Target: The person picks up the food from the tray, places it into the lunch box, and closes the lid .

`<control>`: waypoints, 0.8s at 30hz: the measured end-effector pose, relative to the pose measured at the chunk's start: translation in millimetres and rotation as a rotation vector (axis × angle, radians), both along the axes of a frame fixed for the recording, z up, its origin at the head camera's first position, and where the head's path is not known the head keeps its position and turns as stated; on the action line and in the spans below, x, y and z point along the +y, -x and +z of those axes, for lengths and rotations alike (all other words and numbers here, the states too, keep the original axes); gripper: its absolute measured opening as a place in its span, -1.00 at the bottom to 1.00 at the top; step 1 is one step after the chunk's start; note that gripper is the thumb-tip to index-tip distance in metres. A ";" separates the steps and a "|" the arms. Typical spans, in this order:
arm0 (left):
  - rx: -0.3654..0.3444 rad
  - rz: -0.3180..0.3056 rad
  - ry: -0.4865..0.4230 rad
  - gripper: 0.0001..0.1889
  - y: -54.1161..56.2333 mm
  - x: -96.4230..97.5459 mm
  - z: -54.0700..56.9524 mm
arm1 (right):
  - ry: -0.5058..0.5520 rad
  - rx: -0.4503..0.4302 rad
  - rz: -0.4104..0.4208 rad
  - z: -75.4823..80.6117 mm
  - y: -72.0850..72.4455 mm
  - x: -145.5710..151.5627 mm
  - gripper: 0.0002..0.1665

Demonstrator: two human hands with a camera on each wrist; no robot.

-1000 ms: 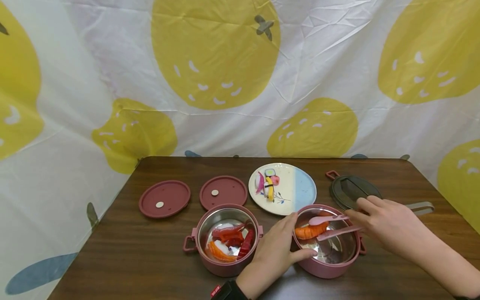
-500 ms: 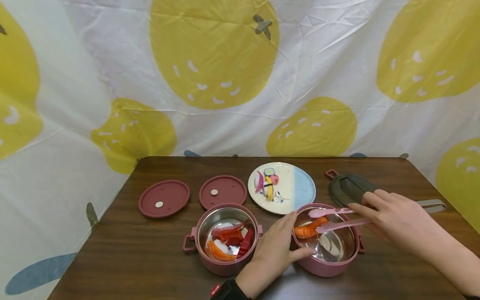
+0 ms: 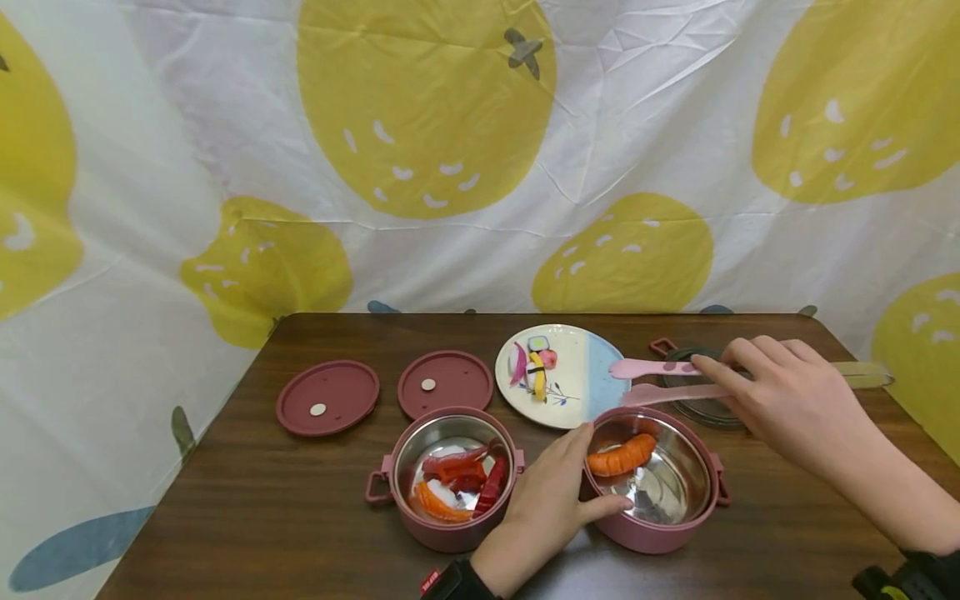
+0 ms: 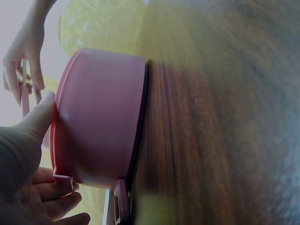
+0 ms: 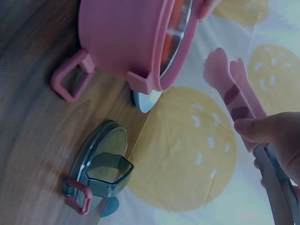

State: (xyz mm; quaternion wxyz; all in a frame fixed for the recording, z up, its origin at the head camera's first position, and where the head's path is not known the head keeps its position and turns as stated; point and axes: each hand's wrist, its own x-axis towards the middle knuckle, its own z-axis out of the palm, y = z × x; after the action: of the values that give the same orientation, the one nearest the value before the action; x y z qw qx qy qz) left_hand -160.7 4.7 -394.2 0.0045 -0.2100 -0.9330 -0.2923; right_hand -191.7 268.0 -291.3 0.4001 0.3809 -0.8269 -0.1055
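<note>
My right hand grips a pair of tongs with pink tips and a metal handle. The tips stand apart with nothing between them, raised above the right pink pot and overlapping the plate's edge in the head view. Inside that pot lies an orange, ridged, shrimp-like piece. My left hand holds the same pot at its left side, thumb over the near rim and fingers along the wall. To the left, a second pink pot contains several red and orange toy food pieces.
Behind the pots are two maroon lids and a white-and-blue plate bearing several sushi pieces. A dark, clear lid with a handle lies at the right. A lemon-print cloth hangs behind the table.
The tongs rose out of the right pot, moving up and back, leaving the orange piece inside. Their tips were around it one second ago. My left hand has stayed on the pot.
</note>
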 end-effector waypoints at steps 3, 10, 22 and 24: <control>0.006 -0.001 -0.001 -0.05 -0.2 -1.0 -0.1 | 0.003 0.020 0.021 1.0 10.4 -5.7 -0.30; 0.001 -0.015 0.001 -0.04 -0.2 -1.5 0.5 | -0.047 0.047 0.067 1.4 39.6 -19.1 -0.52; 0.003 -0.006 0.030 -0.05 -0.4 -0.3 1.6 | -0.170 0.012 0.054 0.3 78.2 -48.2 -0.50; 0.002 0.000 0.031 -0.06 -0.6 -0.5 1.5 | -0.188 0.022 0.062 -1.1 84.9 -53.5 -0.54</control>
State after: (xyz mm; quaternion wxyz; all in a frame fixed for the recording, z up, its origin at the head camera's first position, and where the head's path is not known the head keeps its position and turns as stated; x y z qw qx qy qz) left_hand -160.1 4.2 -392.6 0.0020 -0.2104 -0.9373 -0.2779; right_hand -276.6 214.5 -292.4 0.3749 0.4407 -0.7968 -0.1743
